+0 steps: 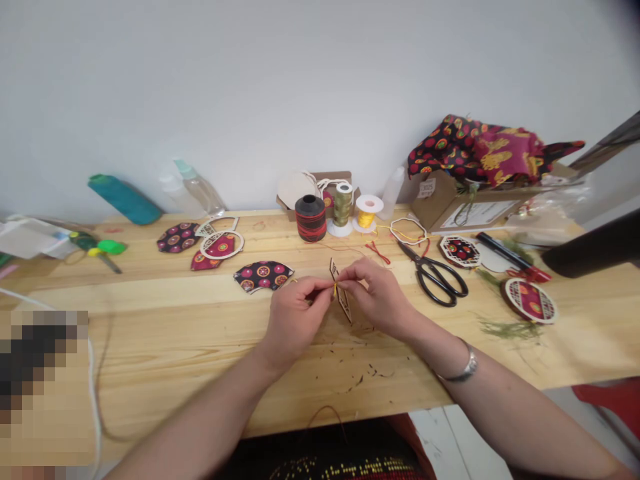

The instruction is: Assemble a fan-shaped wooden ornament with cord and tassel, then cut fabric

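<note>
My left hand point(295, 320) and my right hand point(377, 297) meet over the middle of the wooden table point(175, 347). Both pinch a thin yellow thread point(335, 287) tied at a small dark lattice-cut wooden piece point(343, 293), which stands tilted between my fingertips. The fingers of both hands are closed in a pinch. A silver bracelet point(465, 367) sits on my right wrist.
Black scissors point(440, 275) lie right of my hands. Thread spools, black-red point(311, 217), green point(343, 205) and yellow point(367, 215), stand behind. Patterned fabric pieces point(263, 275) and framed ornaments point(531, 300) are scattered about. A cardboard box point(450, 200) holds fabric at back right. A teal bottle point(125, 199) lies at back left.
</note>
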Available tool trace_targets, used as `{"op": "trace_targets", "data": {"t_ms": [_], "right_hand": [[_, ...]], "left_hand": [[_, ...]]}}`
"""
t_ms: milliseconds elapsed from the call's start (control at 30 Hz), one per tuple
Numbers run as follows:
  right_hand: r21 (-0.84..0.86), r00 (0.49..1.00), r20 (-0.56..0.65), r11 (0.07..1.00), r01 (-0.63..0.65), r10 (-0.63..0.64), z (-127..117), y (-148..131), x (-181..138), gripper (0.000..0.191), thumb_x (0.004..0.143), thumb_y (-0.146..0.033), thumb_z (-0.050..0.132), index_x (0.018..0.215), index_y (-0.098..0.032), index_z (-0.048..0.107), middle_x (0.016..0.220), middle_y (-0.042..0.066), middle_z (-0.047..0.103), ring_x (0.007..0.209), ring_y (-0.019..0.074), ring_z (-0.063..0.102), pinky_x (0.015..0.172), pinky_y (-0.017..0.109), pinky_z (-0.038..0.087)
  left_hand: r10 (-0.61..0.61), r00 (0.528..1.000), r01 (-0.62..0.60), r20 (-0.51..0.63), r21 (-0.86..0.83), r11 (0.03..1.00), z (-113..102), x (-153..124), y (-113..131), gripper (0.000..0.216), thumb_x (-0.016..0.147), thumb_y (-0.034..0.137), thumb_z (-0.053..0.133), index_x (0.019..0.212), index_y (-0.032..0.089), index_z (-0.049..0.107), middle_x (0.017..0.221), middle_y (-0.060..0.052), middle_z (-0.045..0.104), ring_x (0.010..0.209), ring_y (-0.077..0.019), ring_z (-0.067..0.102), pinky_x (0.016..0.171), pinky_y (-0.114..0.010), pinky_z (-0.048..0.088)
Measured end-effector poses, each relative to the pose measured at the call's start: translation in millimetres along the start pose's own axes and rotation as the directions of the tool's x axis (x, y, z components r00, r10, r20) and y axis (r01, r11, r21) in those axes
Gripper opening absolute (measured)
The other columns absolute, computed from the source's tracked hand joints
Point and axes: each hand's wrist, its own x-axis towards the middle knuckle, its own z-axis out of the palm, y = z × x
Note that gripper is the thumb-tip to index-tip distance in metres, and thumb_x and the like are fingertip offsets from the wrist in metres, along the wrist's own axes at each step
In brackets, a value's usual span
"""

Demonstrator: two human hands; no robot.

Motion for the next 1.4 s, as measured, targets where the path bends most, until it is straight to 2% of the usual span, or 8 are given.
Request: {"op": "trace_targets", "data": {"t_ms": [133, 267, 400, 600, 933, 1067, 1233, 1400], "right_hand": [[0.240, 0.928, 0.108, 0.897, -0.372, 0.356, 1.6, -5.1, 2.9, 0.009, 0.076, -0.013, 0.061, 0.073, -0.018, 0.068, 0.070, 0.000, 0.070, 0.066, 0.0139, 0.061, 0.065, 0.026, 0.046], [0.330, 0.855, 0.171, 0.789, -0.517, 0.489, 1.2, -8.0, 5.4, 0.006, 0.073, -0.016, 0.063, 0.071, -0.016, 0.069, 0.067, 0.000, 0.070, 0.063, 0.0134, 0.061, 0.062, 0.025, 0.046], [0.296, 0.878, 0.115, 0.828, -0.476, 0.464, 1.8, -7.7, 4.4, 0.008, 0.073, -0.015, 0.062, 0.073, -0.016, 0.070, 0.069, 0.000, 0.071, 0.064, 0.0138, 0.062, 0.062, 0.024, 0.046], [0.187, 0.915, 0.064, 0.896, -0.404, 0.399, 3.8, -7.9, 2.4, 0.013, 0.076, -0.011, 0.059, 0.072, -0.018, 0.070, 0.070, 0.000, 0.072, 0.067, 0.0137, 0.064, 0.065, 0.024, 0.046], [0.164, 0.908, 0.081, 0.893, -0.418, 0.410, 3.7, -7.7, 2.8, 0.011, 0.077, -0.013, 0.060, 0.075, -0.017, 0.071, 0.074, 0.001, 0.073, 0.069, 0.0140, 0.064, 0.065, 0.024, 0.046], [0.158, 0.902, 0.085, 0.889, -0.431, 0.422, 4.0, -8.3, 3.1, 0.010, 0.077, -0.013, 0.061, 0.076, -0.016, 0.071, 0.074, 0.002, 0.073, 0.069, 0.0141, 0.064, 0.066, 0.025, 0.047], [0.152, 0.912, 0.085, 0.900, -0.409, 0.400, 3.7, -6.8, 2.3, 0.010, 0.077, -0.015, 0.060, 0.076, -0.017, 0.070, 0.074, 0.001, 0.072, 0.068, 0.0142, 0.063, 0.065, 0.025, 0.047], [0.065, 0.973, 0.061, 0.972, -0.224, 0.220, -1.2, -1.8, 1.2, 0.014, 0.081, -0.013, 0.056, 0.080, -0.018, 0.069, 0.079, 0.003, 0.071, 0.075, 0.0159, 0.062, 0.071, 0.029, 0.046]], "left_hand": [[-0.011, 1.000, 0.011, 0.010, -0.008, 1.000, -0.1, -0.6, 0.6, 0.014, 0.079, 0.018, 0.062, 0.086, 0.021, 0.074, 0.082, 0.000, 0.076, 0.073, -0.0140, 0.068, 0.069, -0.025, 0.052], [-0.028, 0.999, 0.029, 0.015, -0.027, 0.999, 1.1, -0.2, 0.8, 0.014, 0.080, 0.018, 0.062, 0.087, 0.020, 0.073, 0.080, 0.000, 0.076, 0.070, -0.0132, 0.068, 0.068, -0.024, 0.054], [0.001, 1.000, -0.001, 0.013, -0.011, 1.000, 2.6, 0.2, 0.6, 0.012, 0.080, 0.018, 0.061, 0.087, 0.019, 0.072, 0.080, -0.001, 0.075, 0.069, -0.0135, 0.068, 0.067, -0.024, 0.054], [0.152, 0.988, -0.154, 0.023, 0.118, 0.981, 2.6, -0.2, -0.2, 0.013, 0.082, 0.016, 0.060, 0.088, 0.019, 0.071, 0.083, -0.002, 0.075, 0.072, -0.0144, 0.068, 0.069, -0.026, 0.053], [0.436, 0.900, -0.410, 0.017, 0.374, 0.832, 3.2, 1.1, -6.9, 0.012, 0.084, 0.013, 0.059, 0.088, 0.014, 0.069, 0.078, -0.005, 0.075, 0.063, -0.0152, 0.067, 0.059, -0.026, 0.050], [0.393, 0.919, -0.370, 0.005, 0.353, 0.860, 2.8, 0.7, -6.3, 0.012, 0.083, 0.014, 0.059, 0.087, 0.014, 0.070, 0.077, -0.004, 0.075, 0.062, -0.0153, 0.067, 0.058, -0.026, 0.050], [0.176, 0.984, -0.172, -0.006, 0.184, 0.968, 2.6, 1.0, -3.9, 0.011, 0.081, 0.018, 0.061, 0.085, 0.018, 0.071, 0.078, -0.002, 0.076, 0.064, -0.0140, 0.068, 0.062, -0.025, 0.052], [0.075, 0.997, -0.078, 0.034, 0.107, 0.991, 2.2, 1.7, -1.7, 0.012, 0.081, 0.019, 0.060, 0.082, 0.020, 0.072, 0.075, 0.000, 0.074, 0.062, -0.0129, 0.066, 0.060, -0.024, 0.051]]}}
